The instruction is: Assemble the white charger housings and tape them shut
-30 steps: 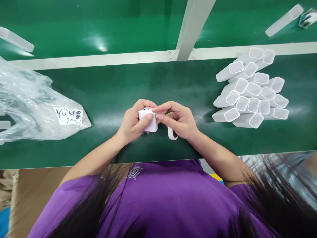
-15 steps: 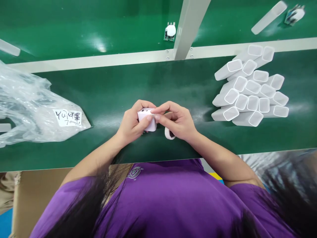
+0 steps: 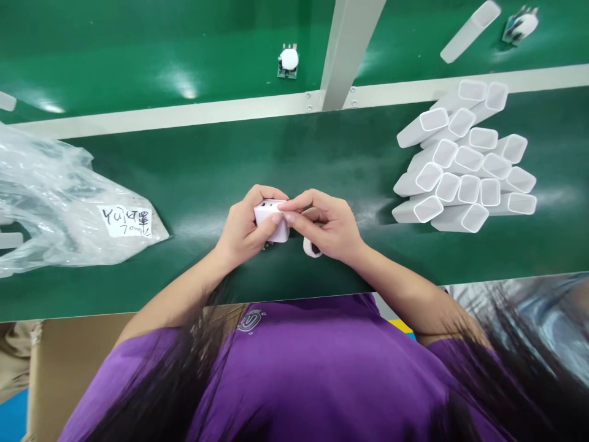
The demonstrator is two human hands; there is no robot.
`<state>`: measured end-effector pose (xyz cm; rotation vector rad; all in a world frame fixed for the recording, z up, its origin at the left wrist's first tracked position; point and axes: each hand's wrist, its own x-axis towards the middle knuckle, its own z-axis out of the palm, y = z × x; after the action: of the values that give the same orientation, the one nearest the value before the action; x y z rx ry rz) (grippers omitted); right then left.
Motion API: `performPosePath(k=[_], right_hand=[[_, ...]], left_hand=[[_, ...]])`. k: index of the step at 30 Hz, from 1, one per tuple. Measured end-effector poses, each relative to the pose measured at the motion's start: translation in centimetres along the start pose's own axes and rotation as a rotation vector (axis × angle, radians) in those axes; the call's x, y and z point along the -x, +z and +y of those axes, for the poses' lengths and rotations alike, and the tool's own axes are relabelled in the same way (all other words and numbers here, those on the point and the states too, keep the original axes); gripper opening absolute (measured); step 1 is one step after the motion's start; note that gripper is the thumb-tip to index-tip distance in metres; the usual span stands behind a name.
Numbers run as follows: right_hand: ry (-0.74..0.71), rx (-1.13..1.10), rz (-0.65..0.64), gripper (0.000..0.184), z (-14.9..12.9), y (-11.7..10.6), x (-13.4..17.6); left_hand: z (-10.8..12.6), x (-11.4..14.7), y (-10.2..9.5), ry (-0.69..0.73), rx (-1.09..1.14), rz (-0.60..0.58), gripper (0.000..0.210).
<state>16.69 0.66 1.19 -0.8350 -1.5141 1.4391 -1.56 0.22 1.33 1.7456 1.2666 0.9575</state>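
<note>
My left hand [image 3: 246, 224] is closed around a small white box-shaped plastic housing [image 3: 277, 232] with dark slots in its top face. Its thumb presses on the front side. My right hand [image 3: 329, 224] pinches thumb and forefinger together at the housing's upper right edge; whatever is between those fingertips is too small to make out. Under the curled right fingers shows a white ring-shaped thing [image 3: 313, 247] with a dark centre, and whether the hand grips it I cannot tell. A bit of circuit board [image 3: 268, 245] peeks out below the housing.
Stacked white translucent tubes [image 3: 469, 189] lie at right. At left is a clear plastic bag [image 3: 59, 196] with a handwritten label [image 3: 126, 221]. Beyond the pale rail [image 3: 184, 115], a small circuit board [image 3: 288, 61], a loose tube [image 3: 470, 32] and another board [image 3: 519, 26] lie on green belt.
Beyond the rail, the boards and loose tubes have shifted left. My hands and the housing keep nearly the same pose.
</note>
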Motion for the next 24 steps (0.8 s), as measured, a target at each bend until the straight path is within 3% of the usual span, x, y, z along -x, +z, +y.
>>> performPosePath(k=[7,16,24], right_hand=[[-0.225,0.217,0.081,0.013,-0.21,0.23,-0.12],[0.035,-0.074,-0.017,0.021,-0.22,-0.08,-0.22],[0.042,-0.151,-0.015,0.02,-0.23,-0.06,-0.29]], left_hand=[[-0.25,0.01,-0.04,0.045,0.023,0.011,0.037],[-0.44,-0.1,0.0,-0.022,0.09,-0.028,0.047],[-0.8,0.05,-0.15,0.024,0.133,-0.06,0.039]])
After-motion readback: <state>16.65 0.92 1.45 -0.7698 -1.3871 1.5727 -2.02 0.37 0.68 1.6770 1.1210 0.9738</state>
